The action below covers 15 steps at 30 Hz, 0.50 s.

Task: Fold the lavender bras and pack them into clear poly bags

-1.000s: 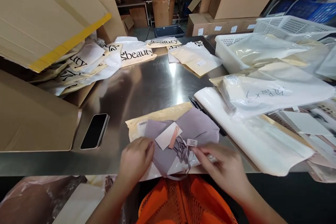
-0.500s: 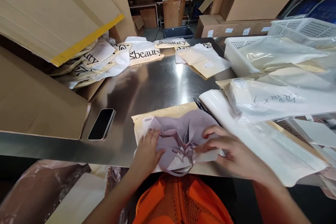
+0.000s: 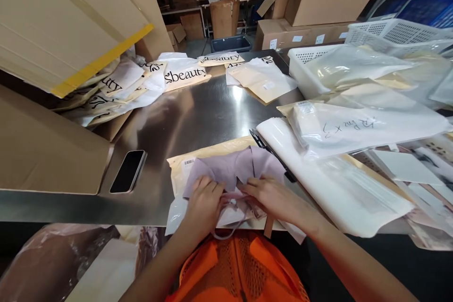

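Note:
A mauve garment point(image 3: 221, 167) with thin straps lies on a cream and clear plastic bag point(image 3: 174, 177) at the table's near edge. My left hand point(image 3: 205, 202) has its fingers closed on the garment's near left edge. Opposite it, my right hand point(image 3: 271, 197) pinches the same near edge, close to the middle. A strap loops down between the hands towards the orange vest point(image 3: 231, 269). Below my right hand hangs a brown tag point(image 3: 269, 226). The fingertips are partly hidden in the folds. Beyond the garment, a barcode label point(image 3: 188, 163) shows on the bag.
A phone point(image 3: 128, 171) lies left, beside a large open carton point(image 3: 49, 141) of printed bags. Black pen-like tools point(image 3: 260, 141) and a white plastic roll point(image 3: 318, 179) are right. Packed bags point(image 3: 354, 127) lie by a white basket point(image 3: 306, 73). More bags point(image 3: 186, 75) lie at the back.
My right hand has moved left and inward from beside the garment to its near edge. Both hands now grip it, and its upper part lies flatter and wider. The camera view has shifted slightly.

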Tool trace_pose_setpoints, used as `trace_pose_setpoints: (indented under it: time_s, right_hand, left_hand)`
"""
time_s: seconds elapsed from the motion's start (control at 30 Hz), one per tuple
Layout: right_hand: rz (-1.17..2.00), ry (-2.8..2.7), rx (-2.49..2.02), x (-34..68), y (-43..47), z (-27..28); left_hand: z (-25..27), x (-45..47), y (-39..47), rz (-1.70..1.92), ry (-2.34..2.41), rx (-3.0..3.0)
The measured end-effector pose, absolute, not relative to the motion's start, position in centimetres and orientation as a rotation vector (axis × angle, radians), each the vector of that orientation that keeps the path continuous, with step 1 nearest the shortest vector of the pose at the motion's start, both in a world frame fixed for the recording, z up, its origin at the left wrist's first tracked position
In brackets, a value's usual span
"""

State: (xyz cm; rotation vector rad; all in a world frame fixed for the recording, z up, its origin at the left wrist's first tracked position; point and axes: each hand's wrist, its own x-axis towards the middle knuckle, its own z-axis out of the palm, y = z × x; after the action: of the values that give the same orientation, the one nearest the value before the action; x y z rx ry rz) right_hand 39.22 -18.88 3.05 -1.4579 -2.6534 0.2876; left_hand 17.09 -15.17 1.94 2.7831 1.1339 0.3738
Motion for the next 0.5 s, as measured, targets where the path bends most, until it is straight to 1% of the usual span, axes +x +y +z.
trace_pose_setpoints:
  time_s: [0.13, 0.3, 0.5]
  right_hand:
    - [0.064, -2.632, -1.521, 40.8, -20.8, 4.7]
    - [-0.148, -2.515, -1.645, 43.6, -23.3, 4.3]
    - [-0.152, -2.408, -1.678, 45.6, -24.6, 3.0]
  left_hand:
    - [3.8, 14.6, -16.6, 0.387, 1.019, 2.901]
    - [3.2, 13.0, -18.2, 0.361, 0.916, 3.045]
    - [3.3, 12.0, -17.7, 0.151, 1.043, 3.063]
